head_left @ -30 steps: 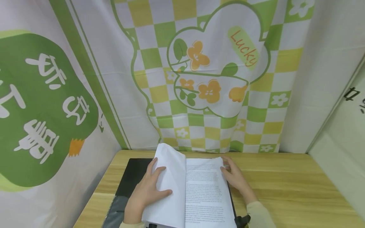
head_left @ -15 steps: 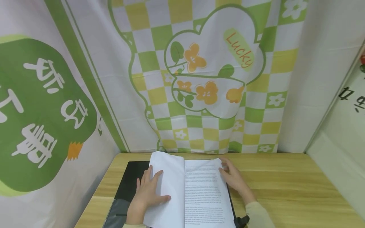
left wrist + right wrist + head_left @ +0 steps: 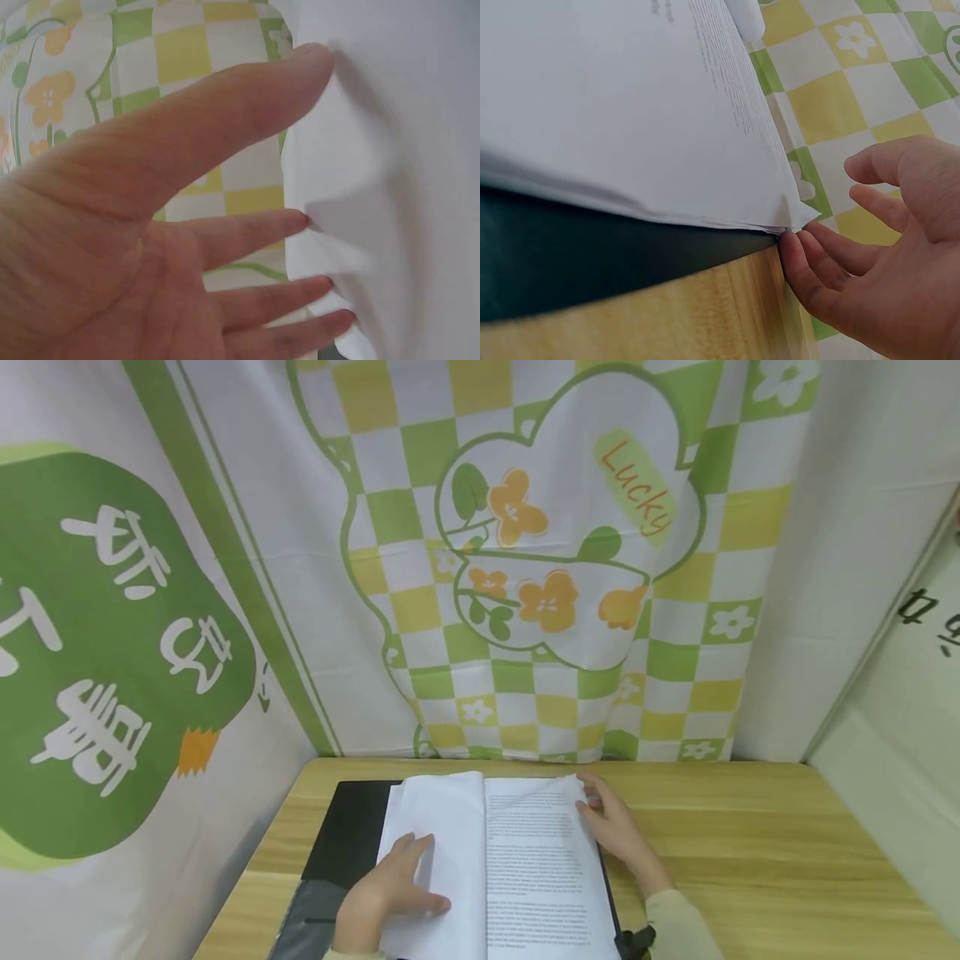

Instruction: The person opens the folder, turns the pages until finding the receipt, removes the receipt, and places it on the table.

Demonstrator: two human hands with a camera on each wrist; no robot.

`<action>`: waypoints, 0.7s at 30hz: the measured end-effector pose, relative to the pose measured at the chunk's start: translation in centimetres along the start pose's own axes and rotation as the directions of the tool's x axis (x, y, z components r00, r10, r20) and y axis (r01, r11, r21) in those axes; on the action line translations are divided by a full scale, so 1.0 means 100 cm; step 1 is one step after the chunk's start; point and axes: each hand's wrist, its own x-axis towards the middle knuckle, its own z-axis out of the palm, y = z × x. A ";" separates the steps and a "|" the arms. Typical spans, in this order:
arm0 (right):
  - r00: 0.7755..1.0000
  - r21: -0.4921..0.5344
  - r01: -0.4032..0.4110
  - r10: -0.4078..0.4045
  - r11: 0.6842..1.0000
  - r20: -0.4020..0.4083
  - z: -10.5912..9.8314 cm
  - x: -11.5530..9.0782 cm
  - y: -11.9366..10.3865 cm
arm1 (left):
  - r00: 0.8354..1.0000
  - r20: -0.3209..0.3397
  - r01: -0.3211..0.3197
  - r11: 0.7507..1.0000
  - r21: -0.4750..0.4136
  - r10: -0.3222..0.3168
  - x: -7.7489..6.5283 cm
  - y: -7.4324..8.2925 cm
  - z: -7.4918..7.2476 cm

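A stack of white paper lies open on a black folder [image 3: 348,831] on the wooden table [image 3: 750,843]. The left page [image 3: 442,818] is blank and the right page [image 3: 540,868] carries printed text. My left hand [image 3: 393,885] presses the blank page flat with straight fingers; in the left wrist view the left hand [image 3: 225,240] has its fingertips on the white sheet [image 3: 397,150]. My right hand [image 3: 607,822] rests at the far right corner of the printed page. In the right wrist view the right hand [image 3: 840,247] touches the paper corner [image 3: 791,217] with loosely bent fingers.
A green and yellow checked cloth [image 3: 525,568] with flowers hangs behind the table. Cloth panels stand at the left [image 3: 112,652] and right [image 3: 900,735]. Bare wood stretches to the right of the folder. A clear plastic flap [image 3: 300,922] shows at the folder's near left.
The blank left page, raised a second ago, now lies flat. My left hand has slid toward me along it. The right hand has stayed at the corner.
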 end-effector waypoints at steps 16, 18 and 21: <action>1.000 0.018 0.007 -0.007 1.000 -0.003 -0.002 -0.003 -0.003 | 0.971 -0.133 -0.195 0.980 0.039 0.198 0.030 -0.002 0.051; 1.000 0.021 0.001 -0.001 1.000 -0.001 -0.002 -0.003 -0.002 | 0.970 -0.144 -0.194 0.980 0.037 0.198 0.034 0.000 0.056; 1.000 0.023 -0.011 0.011 1.000 0.004 -0.001 -0.004 -0.001 | 0.979 -0.132 -0.153 0.988 0.032 0.156 0.036 0.003 0.061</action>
